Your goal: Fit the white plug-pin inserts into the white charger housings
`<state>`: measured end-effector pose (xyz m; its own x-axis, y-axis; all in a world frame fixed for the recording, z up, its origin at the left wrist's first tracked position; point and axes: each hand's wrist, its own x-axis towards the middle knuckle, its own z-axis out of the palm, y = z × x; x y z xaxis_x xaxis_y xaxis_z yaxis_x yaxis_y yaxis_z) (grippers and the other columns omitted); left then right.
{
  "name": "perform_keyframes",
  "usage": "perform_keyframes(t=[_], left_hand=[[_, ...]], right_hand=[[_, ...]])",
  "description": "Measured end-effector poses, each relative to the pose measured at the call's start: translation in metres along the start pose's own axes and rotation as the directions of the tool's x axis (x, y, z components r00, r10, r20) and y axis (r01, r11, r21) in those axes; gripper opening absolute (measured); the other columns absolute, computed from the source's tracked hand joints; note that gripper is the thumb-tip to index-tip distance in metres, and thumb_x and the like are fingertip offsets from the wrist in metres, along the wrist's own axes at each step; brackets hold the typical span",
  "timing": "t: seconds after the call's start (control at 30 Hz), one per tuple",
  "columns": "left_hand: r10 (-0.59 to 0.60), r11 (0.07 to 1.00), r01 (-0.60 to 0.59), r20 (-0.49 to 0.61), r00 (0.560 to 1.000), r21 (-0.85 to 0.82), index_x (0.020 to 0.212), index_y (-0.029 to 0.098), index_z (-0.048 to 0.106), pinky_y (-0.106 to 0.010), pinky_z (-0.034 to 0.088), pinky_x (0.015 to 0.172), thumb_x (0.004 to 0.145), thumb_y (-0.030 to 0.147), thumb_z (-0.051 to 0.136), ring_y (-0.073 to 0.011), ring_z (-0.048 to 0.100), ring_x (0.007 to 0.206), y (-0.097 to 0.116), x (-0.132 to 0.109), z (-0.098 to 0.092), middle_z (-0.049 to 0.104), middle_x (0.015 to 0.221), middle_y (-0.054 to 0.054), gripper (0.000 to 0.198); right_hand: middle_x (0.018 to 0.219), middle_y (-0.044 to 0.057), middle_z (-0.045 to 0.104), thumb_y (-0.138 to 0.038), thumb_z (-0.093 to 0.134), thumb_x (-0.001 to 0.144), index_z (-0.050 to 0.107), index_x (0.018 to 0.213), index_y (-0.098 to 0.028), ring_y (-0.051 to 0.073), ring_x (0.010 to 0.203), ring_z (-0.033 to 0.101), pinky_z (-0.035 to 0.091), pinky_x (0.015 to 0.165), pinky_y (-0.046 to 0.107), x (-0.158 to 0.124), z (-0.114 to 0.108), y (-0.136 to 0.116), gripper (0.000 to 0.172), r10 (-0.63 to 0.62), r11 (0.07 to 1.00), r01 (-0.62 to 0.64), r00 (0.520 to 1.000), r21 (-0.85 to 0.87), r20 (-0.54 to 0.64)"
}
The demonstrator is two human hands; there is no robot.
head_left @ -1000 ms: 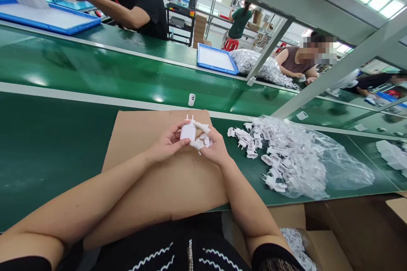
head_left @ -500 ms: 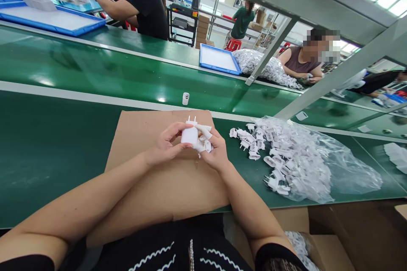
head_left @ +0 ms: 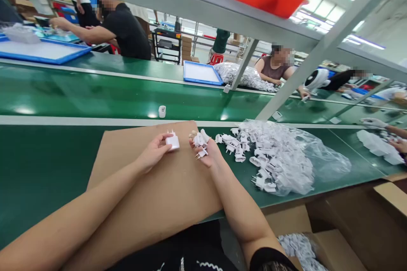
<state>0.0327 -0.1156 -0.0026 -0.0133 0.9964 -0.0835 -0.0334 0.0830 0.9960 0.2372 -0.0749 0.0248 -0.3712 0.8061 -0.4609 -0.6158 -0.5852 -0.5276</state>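
Observation:
My left hand (head_left: 156, 149) pinches a white plug charger (head_left: 173, 141) by its side, its two pins pointing away from me. To its right, my right hand (head_left: 207, 152) is turned palm up, with several small white plug pieces (head_left: 200, 139) lying in its curled fingers. Some fingertips of that hand wear pale coverings. Both hands are above a brown cardboard sheet (head_left: 152, 194) on the green bench. Close by on the right, loose white plug pieces (head_left: 240, 142) spill from a clear plastic bag (head_left: 321, 152).
A white charger housing (head_left: 162, 111) stands on the green conveyor (head_left: 79, 97) ahead. Slanted metal posts (head_left: 299, 67) rise at the right. Blue-rimmed trays (head_left: 202, 73) and co-workers are across the line. At lower right, an open carton (head_left: 324, 245) holds white parts.
My hands have moved apart: the left has drawn away leftward with the charger, and the right has opened upward showing the plug pieces. The camera view has shifted to the right.

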Motion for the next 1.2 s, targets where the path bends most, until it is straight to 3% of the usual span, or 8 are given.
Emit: perform_keyframes(t=[0.2, 0.37, 0.53, 0.73, 0.87, 0.97, 1.07, 1.2], left_hand=[[0.165, 0.938, -0.172, 0.051, 0.985, 0.299, 0.135, 0.018, 0.059, -0.043, 0.052, 0.095, 0.073, 0.046, 0.071, -0.0286, 0.068, 0.096, 0.013, 0.052, 0.001, 0.071, 0.107, -0.011, 0.069], [0.422, 0.671, -0.285, -0.036, 0.906, 0.685, 0.128, 0.018, 0.067, -0.042, 0.043, 0.111, 0.082, 0.023, 0.056, -0.0298, 0.058, 0.121, 0.023, 0.136, 0.009, 0.062, 0.132, -0.011, 0.047], [0.393, 0.634, -0.265, -0.008, 0.919, 0.727, 0.135, 0.016, 0.061, -0.046, 0.036, 0.116, 0.083, 0.019, 0.059, -0.0337, 0.047, 0.135, 0.02, 0.182, 0.015, 0.05, 0.146, -0.015, 0.052], [0.305, 0.58, -0.284, 0.12, 0.945, 0.764, 0.128, 0.022, 0.067, -0.047, 0.03, 0.119, 0.077, 0.031, 0.072, -0.0363, 0.037, 0.142, 0.013, 0.178, 0.007, 0.033, 0.158, -0.014, 0.052], [0.373, 0.527, -0.283, 0.081, 0.924, 0.801, 0.105, 0.023, 0.077, -0.043, 0.028, 0.121, 0.086, 0.035, 0.061, -0.0302, 0.044, 0.138, 0.019, 0.16, -0.013, 0.053, 0.144, -0.008, 0.028], [0.453, 0.528, -0.124, -0.156, 0.878, 0.84, 0.109, 0.02, 0.074, -0.052, 0.024, 0.12, 0.089, 0.037, 0.056, -0.0341, 0.044, 0.135, 0.027, 0.148, -0.044, 0.062, 0.13, -0.013, 0.031], [0.343, 0.568, 0.211, -0.462, 0.818, 0.795, 0.114, 0.017, 0.069, -0.061, 0.03, 0.112, 0.08, 0.037, 0.069, -0.0429, 0.043, 0.133, 0.035, 0.144, -0.079, 0.063, 0.124, -0.019, 0.04], [0.215, 0.592, 0.283, -0.486, 0.847, 0.755, 0.119, 0.017, 0.066, -0.049, 0.046, 0.1, 0.081, 0.029, 0.066, -0.0373, 0.059, 0.116, 0.045, 0.134, -0.099, 0.067, 0.118, -0.016, 0.04]], right_hand=[[0.075, 0.005, 0.068, -0.034, 0.037, 0.103, 0.057, 0.098, -0.017, 0.017, 0.073, 0.069, 0.061, 0.055, 0.026, 0.003, -0.004, -0.015, 0.026, 0.159, 0.947, -0.162, 0.987, 0.276, 0.036], [0.069, 0.006, 0.065, -0.028, 0.034, 0.102, 0.056, 0.09, -0.015, 0.014, 0.055, 0.064, 0.036, 0.031, 0.012, 0.003, 0.003, -0.006, 0.029, 0.262, 0.96, -0.269, 0.96, 0.071, 0.098], [0.066, 0.001, 0.062, -0.042, 0.052, 0.1, 0.058, 0.092, -0.014, 0.006, 0.043, 0.053, 0.024, 0.03, 0.009, 0.003, 0.004, -0.001, 0.03, 0.139, 0.987, -0.138, 0.99, -0.084, 0.004], [0.067, -0.005, 0.058, -0.041, 0.073, 0.088, 0.057, 0.09, -0.018, 0.002, 0.044, 0.048, 0.024, 0.032, 0.008, 0.007, 0.001, 0.003, 0.028, -0.017, 0.978, 0.002, 0.997, -0.208, -0.069], [0.067, -0.005, 0.058, -0.035, 0.073, 0.088, 0.056, 0.088, -0.017, 0.001, 0.044, 0.049, 0.023, 0.032, 0.007, 0.007, 0.004, 0.003, 0.025, 0.057, 0.984, -0.066, 0.997, -0.166, -0.056], [0.07, -0.002, 0.062, -0.035, 0.068, 0.092, 0.058, 0.091, -0.016, 0.004, 0.048, 0.056, 0.025, 0.032, 0.008, 0.005, 0.007, 0.002, 0.022, 0.083, 0.985, -0.092, 0.994, -0.144, -0.068], [0.072, 0.0, 0.065, -0.035, 0.063, 0.095, 0.06, 0.095, -0.016, 0.006, 0.052, 0.06, 0.027, 0.033, 0.009, 0.002, 0.008, 0.001, 0.02, 0.079, 0.986, -0.091, 0.993, -0.138, -0.087], [0.072, 0.001, 0.065, -0.036, 0.063, 0.094, 0.063, 0.094, -0.015, 0.006, 0.051, 0.058, 0.025, 0.034, 0.011, -0.003, 0.008, 0.001, 0.021, 0.033, 0.97, -0.046, 0.998, -0.238, -0.057]])
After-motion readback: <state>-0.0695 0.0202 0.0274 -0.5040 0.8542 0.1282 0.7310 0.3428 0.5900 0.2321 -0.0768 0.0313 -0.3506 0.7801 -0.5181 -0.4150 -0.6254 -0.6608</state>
